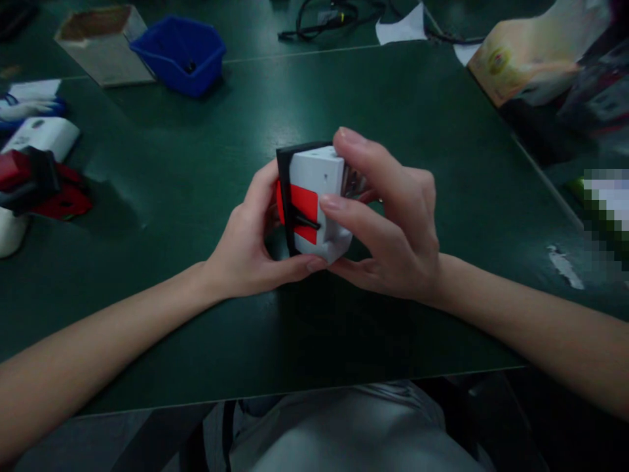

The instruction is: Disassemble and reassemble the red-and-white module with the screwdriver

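A small white plastic housing (314, 172) with a red panel and a black edge is held up over the middle of the table. My left hand (255, 236) grips its left side, thumb along the bottom edge and fingers behind the black rim. On the other side my right hand (398, 223) is closed on it, with fingertips on the top corner and the front face and the thumb underneath. Metal parts show faintly between the right fingers and the housing. What the device is, I cannot tell.
On the green table (206, 151) stand a blue bin (181, 59) and an open cardboard box (115, 52) at back left. Red, black and white parts (54, 187) lie at left. A black cable (324, 26) is at the back, an orange-and-white bag (525, 59) at right.
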A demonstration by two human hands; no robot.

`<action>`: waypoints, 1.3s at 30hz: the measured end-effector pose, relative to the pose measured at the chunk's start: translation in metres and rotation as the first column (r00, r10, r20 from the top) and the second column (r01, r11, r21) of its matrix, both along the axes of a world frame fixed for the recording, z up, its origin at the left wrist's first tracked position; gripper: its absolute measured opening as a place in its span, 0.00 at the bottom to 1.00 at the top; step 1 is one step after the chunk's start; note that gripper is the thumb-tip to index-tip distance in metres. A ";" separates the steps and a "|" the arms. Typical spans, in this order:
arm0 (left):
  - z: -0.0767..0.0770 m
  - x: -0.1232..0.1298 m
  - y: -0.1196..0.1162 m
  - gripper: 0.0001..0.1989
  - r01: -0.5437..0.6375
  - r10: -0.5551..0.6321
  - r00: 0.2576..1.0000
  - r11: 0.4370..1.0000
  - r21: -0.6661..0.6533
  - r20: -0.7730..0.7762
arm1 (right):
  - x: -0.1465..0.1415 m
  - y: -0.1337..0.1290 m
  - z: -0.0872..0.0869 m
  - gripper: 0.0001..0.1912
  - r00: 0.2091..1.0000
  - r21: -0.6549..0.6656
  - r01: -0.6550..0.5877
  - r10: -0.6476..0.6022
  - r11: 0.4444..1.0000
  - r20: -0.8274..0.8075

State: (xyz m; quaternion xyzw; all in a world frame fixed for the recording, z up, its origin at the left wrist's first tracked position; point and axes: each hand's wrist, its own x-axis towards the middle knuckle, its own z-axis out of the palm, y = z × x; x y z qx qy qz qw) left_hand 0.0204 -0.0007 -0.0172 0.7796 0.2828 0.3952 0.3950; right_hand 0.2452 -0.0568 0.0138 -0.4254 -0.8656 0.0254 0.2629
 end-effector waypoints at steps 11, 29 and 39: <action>0.010 0.012 -0.013 0.35 -0.117 0.114 0.993 0.990 -0.077 -0.040 | -0.002 0.007 0.009 0.24 0.984 -0.060 -0.180 0.178 0.982 -0.028; -0.006 0.003 -0.004 0.27 -0.248 0.292 0.937 0.943 -0.220 0.193 | -0.009 0.045 -0.029 0.28 0.977 -0.138 -0.205 0.210 0.969 0.028; -0.002 0.008 0.002 0.27 -0.111 0.205 0.952 0.923 -0.368 0.227 | 0.003 0.030 -0.022 0.18 0.908 0.208 -0.310 0.223 0.928 0.354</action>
